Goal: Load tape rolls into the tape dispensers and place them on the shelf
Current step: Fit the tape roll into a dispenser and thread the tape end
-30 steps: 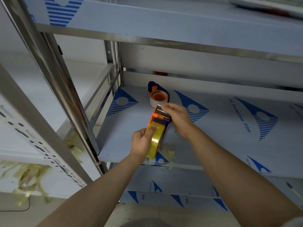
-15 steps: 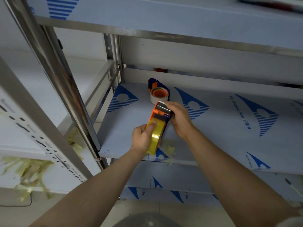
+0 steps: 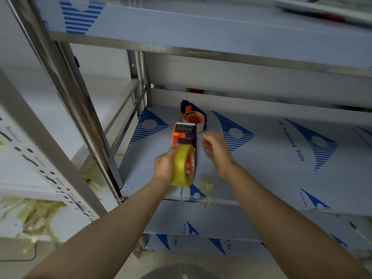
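An orange tape dispenser (image 3: pixel 184 134) with a yellow tape roll (image 3: pixel 183 165) loaded in it is held over the front left of the middle shelf (image 3: pixel 271 158). My left hand (image 3: pixel 165 165) grips the roll end from the left, thumb on top of the tape. My right hand (image 3: pixel 216 150) hovers just right of the dispenser, fingers loosely curled, touching nothing. Behind it, at the back of the shelf, a second dispenser (image 3: pixel 193 116), blue and orange with a white roll, lies on its side.
A steel upright (image 3: pixel 80 109) stands left of the shelf. An upper shelf (image 3: pixel 221 35) hangs overhead. Lower shelves (image 3: pixel 221 224) lie below. Crumpled yellowish tape scraps (image 3: pixel 32 214) cover the left unit, and a few scraps (image 3: pixel 207 186) sit at the shelf's front edge.
My right hand has let go of the dispenser's front end and drawn back to the right. My left hand still holds the loaded dispenser, now slightly farther into the shelf.
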Demonstrator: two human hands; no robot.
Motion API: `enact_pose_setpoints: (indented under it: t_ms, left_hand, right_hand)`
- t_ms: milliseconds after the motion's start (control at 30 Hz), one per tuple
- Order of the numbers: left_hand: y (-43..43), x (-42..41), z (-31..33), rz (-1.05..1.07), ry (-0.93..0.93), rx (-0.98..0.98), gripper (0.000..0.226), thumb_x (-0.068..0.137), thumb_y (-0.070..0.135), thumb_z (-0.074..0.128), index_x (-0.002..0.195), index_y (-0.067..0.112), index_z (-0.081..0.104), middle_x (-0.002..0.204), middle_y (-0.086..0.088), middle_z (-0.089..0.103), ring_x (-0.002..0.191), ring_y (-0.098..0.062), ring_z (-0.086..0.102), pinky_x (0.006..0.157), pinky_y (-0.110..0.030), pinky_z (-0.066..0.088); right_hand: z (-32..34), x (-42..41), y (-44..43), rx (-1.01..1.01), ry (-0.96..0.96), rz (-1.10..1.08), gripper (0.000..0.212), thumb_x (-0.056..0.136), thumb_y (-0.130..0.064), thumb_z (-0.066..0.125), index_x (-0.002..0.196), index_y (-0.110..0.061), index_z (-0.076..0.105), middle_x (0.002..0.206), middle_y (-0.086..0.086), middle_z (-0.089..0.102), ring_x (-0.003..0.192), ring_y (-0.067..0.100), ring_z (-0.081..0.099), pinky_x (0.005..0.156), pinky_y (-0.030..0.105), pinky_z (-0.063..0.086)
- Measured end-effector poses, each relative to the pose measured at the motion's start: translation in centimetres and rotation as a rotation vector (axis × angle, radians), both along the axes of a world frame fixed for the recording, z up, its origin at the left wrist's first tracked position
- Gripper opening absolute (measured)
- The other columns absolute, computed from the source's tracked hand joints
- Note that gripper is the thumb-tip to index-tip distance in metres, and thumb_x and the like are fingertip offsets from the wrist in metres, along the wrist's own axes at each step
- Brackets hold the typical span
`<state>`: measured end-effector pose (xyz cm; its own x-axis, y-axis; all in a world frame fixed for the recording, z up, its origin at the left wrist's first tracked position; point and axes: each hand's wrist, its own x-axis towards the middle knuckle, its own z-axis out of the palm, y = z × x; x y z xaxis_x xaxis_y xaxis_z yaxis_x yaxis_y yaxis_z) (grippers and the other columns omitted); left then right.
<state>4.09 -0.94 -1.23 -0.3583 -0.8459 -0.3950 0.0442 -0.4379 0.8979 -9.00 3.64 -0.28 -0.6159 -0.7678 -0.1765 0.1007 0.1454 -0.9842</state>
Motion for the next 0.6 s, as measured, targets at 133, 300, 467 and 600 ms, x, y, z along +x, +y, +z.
enact_pose_setpoints:
  t_ms: [133,300,467,600]
  left_hand:
    - [-1.2,0.1,0.2,-0.046,0.128,0.114,0.031,0.092,0.036,0.051,0.084,0.008,0.061,0.058,-0.01,0.067,0.049,-0.021,0.063,0.051,-0.028,0.055]
    - [-1.7,-0.1,0.3,-0.179,0.227,0.19,0.049,0.095,0.047,0.038,0.115,0.008,0.061,0.102,-0.016,0.067,0.087,-0.028,0.065,0.081,-0.041,0.052]
    - [-2.4,0.0,-0.3,-0.235,0.353,0.255,0.046,0.097,0.047,0.033,0.101,0.011,0.063,0.088,-0.012,0.069,0.078,-0.025,0.066,0.072,-0.039,0.052]
    - [-2.9,0.1,-0.6,-0.235,0.401,0.204,0.04,0.097,0.039,0.032,0.103,0.011,0.061,0.089,-0.012,0.068,0.078,-0.025,0.066,0.075,-0.039,0.05]
  right_hand:
    - [-0.1,0.9,0.9,0.082,0.184,0.052,0.026,0.086,-0.029,0.064,0.107,-0.014,0.058,0.101,-0.001,0.061,0.101,0.016,0.058,0.089,0.03,0.048]
    - [-0.3,2.6,0.5,0.185,0.263,0.306,0.061,0.073,-0.025,0.079,0.125,-0.008,0.054,0.115,0.008,0.064,0.104,0.018,0.062,0.093,0.034,0.052]
    - [-0.1,3.6,0.8,0.112,0.327,0.364,0.035,0.082,-0.013,0.07,0.115,-0.003,0.063,0.109,0.012,0.068,0.101,0.024,0.066,0.093,0.036,0.052]
    - [0.3,4.1,0.8,0.052,0.31,0.32,0.037,0.086,-0.006,0.064,0.122,-0.001,0.059,0.099,-0.002,0.065,0.101,0.024,0.064,0.09,0.033,0.052]
